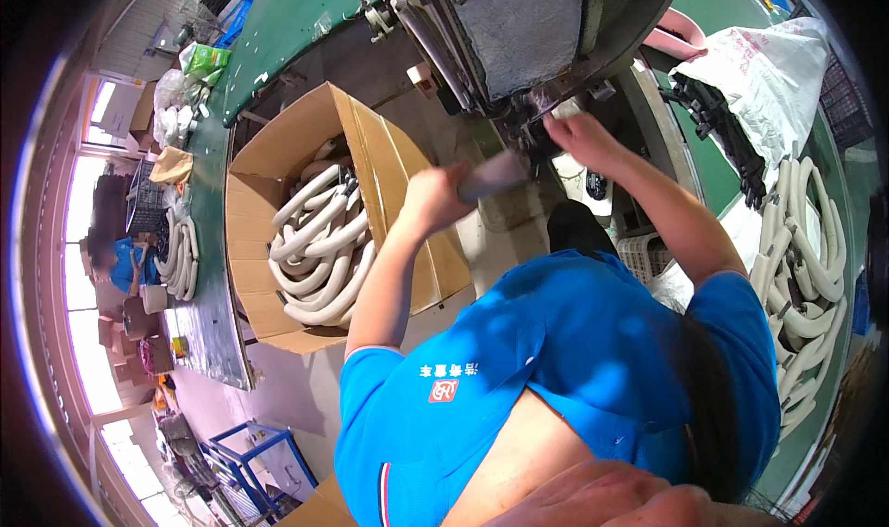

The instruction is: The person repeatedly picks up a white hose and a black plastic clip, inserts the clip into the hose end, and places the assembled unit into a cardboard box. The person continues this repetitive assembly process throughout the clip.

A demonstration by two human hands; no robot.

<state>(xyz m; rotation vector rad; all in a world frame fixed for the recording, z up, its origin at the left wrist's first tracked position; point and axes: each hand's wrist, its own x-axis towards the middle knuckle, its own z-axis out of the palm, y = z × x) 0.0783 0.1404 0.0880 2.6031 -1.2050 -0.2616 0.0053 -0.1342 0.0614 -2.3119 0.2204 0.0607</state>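
Observation:
My left hand (435, 196) is closed round a grey foam-covered tube (493, 175), slightly smeared by motion. The tube's far end reaches the dark metal parts beneath a machine (519, 36) with a pale grey panel. On the other side of those parts is my right hand (579, 140), its fingers curled in against the machine's lower fitting. Whatever those fingers hold is too small and dark to make out. To the left, an open cardboard box (255, 300) holds several bent grey foam-covered tubes (319, 217).
More foam-covered tubes (801, 286) lie piled on the right-hand table. Near them are black plastic parts (718, 129), a white sack (773, 73) and a pink container (674, 36). A green table (306, 13) stands beyond the box. Another person in blue (130, 263) is at the far left.

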